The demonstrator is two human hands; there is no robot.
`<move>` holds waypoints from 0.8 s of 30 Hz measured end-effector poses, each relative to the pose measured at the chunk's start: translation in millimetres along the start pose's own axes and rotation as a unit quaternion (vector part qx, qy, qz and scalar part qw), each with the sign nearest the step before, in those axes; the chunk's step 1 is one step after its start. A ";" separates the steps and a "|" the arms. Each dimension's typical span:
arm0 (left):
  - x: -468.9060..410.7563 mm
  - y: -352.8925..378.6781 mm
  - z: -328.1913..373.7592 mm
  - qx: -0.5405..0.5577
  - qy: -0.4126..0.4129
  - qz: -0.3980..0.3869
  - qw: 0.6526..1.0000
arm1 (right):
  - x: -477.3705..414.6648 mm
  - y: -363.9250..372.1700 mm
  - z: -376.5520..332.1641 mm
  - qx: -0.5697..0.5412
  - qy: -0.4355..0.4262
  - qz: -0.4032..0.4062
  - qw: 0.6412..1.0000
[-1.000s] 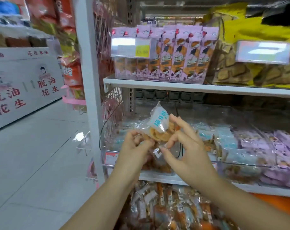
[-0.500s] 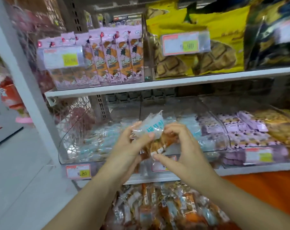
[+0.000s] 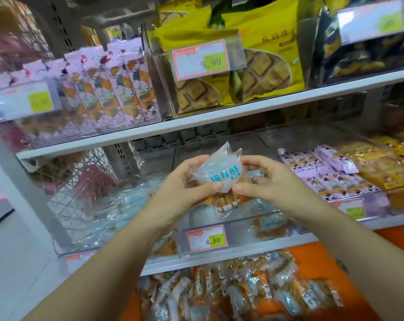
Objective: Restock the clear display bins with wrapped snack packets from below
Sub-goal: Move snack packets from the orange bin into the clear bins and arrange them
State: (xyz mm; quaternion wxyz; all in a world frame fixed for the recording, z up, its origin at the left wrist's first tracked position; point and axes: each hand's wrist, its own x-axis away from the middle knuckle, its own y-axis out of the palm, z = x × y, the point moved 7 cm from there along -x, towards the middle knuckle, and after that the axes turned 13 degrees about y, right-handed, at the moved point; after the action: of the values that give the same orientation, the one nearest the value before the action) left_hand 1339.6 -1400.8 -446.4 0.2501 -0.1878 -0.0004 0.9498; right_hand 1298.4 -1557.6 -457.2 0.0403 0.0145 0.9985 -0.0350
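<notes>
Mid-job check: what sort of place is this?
Most likely a shop's snack aisle: a white shelf carrying yellow biscuit bags, a printed price tag reading 9.90, and a clear display bin of wrapped packets below.

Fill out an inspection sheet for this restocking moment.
Surface: white shelf carries the middle clear bin, partly filled.
Job's things: snack packet held up in front of the middle clear bin; loose packets heaped below the shelf.
Clutter: nothing seen.
Grips: left hand and right hand both pinch the snack packet.
Cables: nothing seen.
Surroundings: pink packets to the right; yellow biscuit bags higher up; price tag reads 8.80.
</notes>
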 end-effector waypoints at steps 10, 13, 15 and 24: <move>-23.5 3.9 31.7 -0.393 0.116 -0.143 0.901 | 4.8 -2.5 -15.8 0.202 -0.120 0.118 0.965; -25.2 2.0 11.1 -0.389 0.090 -0.136 0.906 | -0.9 -2.7 -7.8 0.242 -0.079 0.089 0.963; -26.1 -1.0 -5.8 -0.413 0.064 -0.134 0.899 | -2.5 -11.8 -4.6 0.278 -0.061 0.089 0.955; -54.2 -1.2 -75.8 -0.550 -0.103 -0.207 0.803 | -5.3 -85.6 24.0 0.296 0.067 0.199 0.932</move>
State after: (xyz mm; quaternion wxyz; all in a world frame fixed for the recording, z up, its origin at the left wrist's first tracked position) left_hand 1410.8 -1432.6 -497.5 0.2938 -0.1904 -0.5874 0.7297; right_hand 1302.9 -1644.8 -474.8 -0.0267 0.2263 0.9197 -0.3196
